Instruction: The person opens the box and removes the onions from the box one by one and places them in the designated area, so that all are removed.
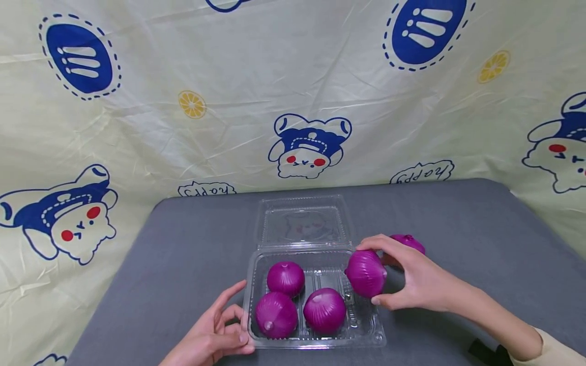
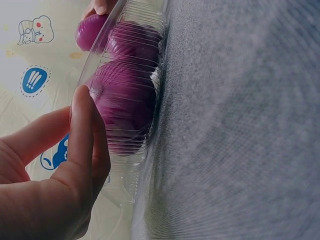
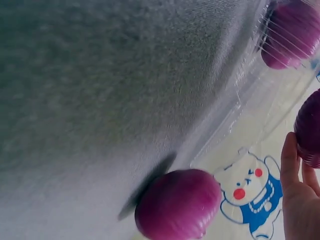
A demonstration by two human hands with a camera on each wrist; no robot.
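Holding an onion (image 1: 366, 274) clamped between thumb and fingers, a person's right hand (image 1: 420, 284) hovers at the right edge of a clear box (image 1: 320, 344), while the left hand (image 1: 215, 335), its thumb and forefinger apart, touches the box's left side. Three more onions (image 1: 324, 311) sit inside, two at the left and one near the middle. The lid (image 1: 304, 221) lies folded back, away from the person. Another onion (image 1: 410, 243) rests on the grey surface (image 1: 192, 244) beyond the right hand, before a printed cloth (image 1: 142, 56).
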